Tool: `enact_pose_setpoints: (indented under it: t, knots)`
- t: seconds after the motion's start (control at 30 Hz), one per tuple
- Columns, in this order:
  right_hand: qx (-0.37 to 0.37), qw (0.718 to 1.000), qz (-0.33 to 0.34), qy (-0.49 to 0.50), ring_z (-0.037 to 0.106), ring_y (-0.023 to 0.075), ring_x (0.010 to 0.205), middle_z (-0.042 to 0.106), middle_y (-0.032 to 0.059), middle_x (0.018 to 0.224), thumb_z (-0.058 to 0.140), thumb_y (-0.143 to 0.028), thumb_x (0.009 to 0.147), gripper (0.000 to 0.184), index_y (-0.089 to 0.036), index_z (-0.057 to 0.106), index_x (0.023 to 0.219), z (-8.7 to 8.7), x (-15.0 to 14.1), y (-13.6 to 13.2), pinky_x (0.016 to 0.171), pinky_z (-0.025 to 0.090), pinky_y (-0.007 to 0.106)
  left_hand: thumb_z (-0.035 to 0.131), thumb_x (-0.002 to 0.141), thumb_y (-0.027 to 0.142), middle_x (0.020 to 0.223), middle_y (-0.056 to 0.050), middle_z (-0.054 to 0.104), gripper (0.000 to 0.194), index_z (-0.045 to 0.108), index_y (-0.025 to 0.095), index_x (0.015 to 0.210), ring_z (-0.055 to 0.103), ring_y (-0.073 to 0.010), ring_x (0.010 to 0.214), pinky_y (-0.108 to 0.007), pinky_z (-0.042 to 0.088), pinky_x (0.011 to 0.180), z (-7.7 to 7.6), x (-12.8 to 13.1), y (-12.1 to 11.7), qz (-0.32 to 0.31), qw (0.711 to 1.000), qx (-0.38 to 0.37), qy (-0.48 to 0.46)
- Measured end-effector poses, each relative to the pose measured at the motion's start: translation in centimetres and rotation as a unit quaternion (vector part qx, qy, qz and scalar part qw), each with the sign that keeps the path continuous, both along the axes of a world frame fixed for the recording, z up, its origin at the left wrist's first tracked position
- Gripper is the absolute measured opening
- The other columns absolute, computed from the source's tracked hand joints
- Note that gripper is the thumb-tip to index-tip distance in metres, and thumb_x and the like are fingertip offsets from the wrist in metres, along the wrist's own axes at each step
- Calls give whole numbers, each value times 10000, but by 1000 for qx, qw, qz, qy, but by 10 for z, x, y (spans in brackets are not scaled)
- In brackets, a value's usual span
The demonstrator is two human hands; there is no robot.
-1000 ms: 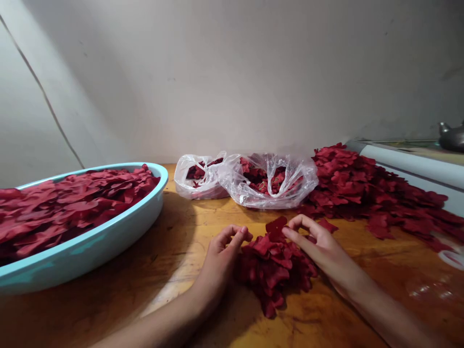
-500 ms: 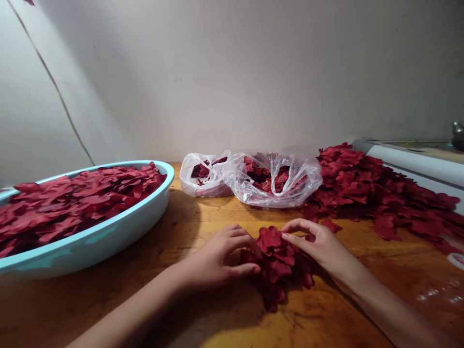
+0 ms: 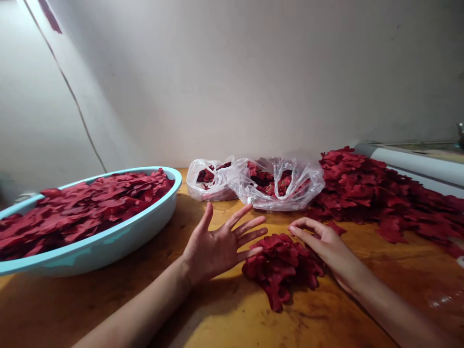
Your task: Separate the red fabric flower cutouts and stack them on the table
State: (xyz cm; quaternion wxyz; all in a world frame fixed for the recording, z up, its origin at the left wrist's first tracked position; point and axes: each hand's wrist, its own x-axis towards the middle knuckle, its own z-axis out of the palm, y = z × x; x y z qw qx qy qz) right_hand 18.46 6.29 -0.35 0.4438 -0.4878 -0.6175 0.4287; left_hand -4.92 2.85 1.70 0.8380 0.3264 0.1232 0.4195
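wooden table | grey wall | left grip: splayed, empty | right grip: pinched, hold unclear

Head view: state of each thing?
Light-blue oval basin: heaped with red petals
Smaller clear plastic bag: open, red petals inside
Larger clear plastic bag: open, red petals inside
Small red petal pile: heaped
Large red petal pile: heaped, straggling
Left hand: open, fingers spread
Right hand: fingers curled

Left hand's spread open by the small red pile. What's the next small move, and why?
I'd probably lower the right hand slightly and pinch at the top of the small red pile: its thumb and forefinger are close together near the pile's upper edge, with nothing visible between them, and the left hand shows a bare palm.
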Motion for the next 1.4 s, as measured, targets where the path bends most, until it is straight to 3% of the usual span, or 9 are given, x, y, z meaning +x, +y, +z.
enact_pose_setpoints:
  t: [0.2, 0.33, 0.43, 0.53, 0.63, 0.7, 0.77, 1.17, 1.4]
  knots:
    - [-15, 1000, 10, 24, 558, 154, 636, 626, 12, 751, 639, -484, 693, 313, -196, 602, 809, -5, 0, 1, 540, 425, 236, 183, 743, 790, 1520, -34, 190, 880, 177, 254, 1440, 121, -236, 1394, -434, 95, 1115, 2, 3, -8, -46, 998, -4, 32]
    - [-22, 999, 10, 25, 535, 131, 602, 608, -1, 736, 641, -472, 703, 304, -191, 605, 814, -6, 1, 1, 524, 403, 224, 130, 724, 806, 1528, -16, 158, 892, 95, 288, 1449, 139, -239, 1390, -446, 153, 1101, 2, 2, -7, -16, 975, 137, 176]
    - [-5, 1000, 6, 14, 523, 131, 604, 583, -8, 702, 641, -474, 699, 305, -188, 607, 798, -5, 0, 2, 530, 405, 224, 468, 741, 688, 1516, 5, 189, 801, 193, 359, 1417, 181, -252, 1368, -443, 176, 1086, 4, -2, -6, 56, 894, 281, 344]
    - [-11, 1000, 10, 11, 517, 137, 601, 572, -2, 694, 632, -482, 706, 314, -189, 597, 810, -3, 0, 1, 509, 404, 224, 712, 690, 421, 1359, -58, 434, 675, 446, 323, 1302, 385, -267, 1217, -424, 278, 1019, 9, -5, -6, 80, 782, 374, 493]
    - [-9, 1000, 9, 11, 505, 124, 594, 560, -5, 698, 639, -470, 711, 300, -186, 596, 795, -2, 0, 0, 506, 397, 213, 663, 747, 361, 1045, -87, 616, 417, 601, 237, 1140, 532, -241, 965, -366, 420, 847, 10, -3, -6, 46, 599, 502, 622]
    - [-5, 1000, 11, 9, 504, 124, 595, 553, -7, 686, 645, -465, 710, 293, -186, 597, 785, -2, -1, 0, 499, 394, 208, 605, 792, 308, 949, -78, 640, 284, 634, 215, 1059, 562, -214, 872, -318, 448, 772, 8, 0, -6, 34, 531, 555, 640]
    - [3, 1000, 11, 6, 514, 131, 604, 561, -3, 689, 649, -464, 707, 291, -186, 602, 779, -2, -1, -1, 498, 400, 210, 526, 833, 233, 894, -63, 653, 216, 646, 214, 1011, 582, -185, 803, -281, 457, 732, 4, 2, -7, 42, 497, 578, 646]
    - [7, 1000, 17, -17, 518, 132, 586, 580, -1, 693, 626, -468, 715, 288, -189, 601, 777, -2, -3, -2, 497, 398, 218, 444, 845, 179, 808, -72, 674, 249, 653, 198, 979, 620, -176, 733, -256, 470, 688, -2, 5, -7, 91, 484, 534, 687]
    - [19, 999, 21, -44, 547, 151, 657, 587, 9, 744, 611, -467, 740, 274, -195, 600, 773, 0, -3, -3, 547, 424, 223, 433, 885, 322, 798, -71, 690, 278, 682, 207, 931, 632, -179, 709, -254, 470, 658, -12, 6, -4, 137, 520, 465, 704]
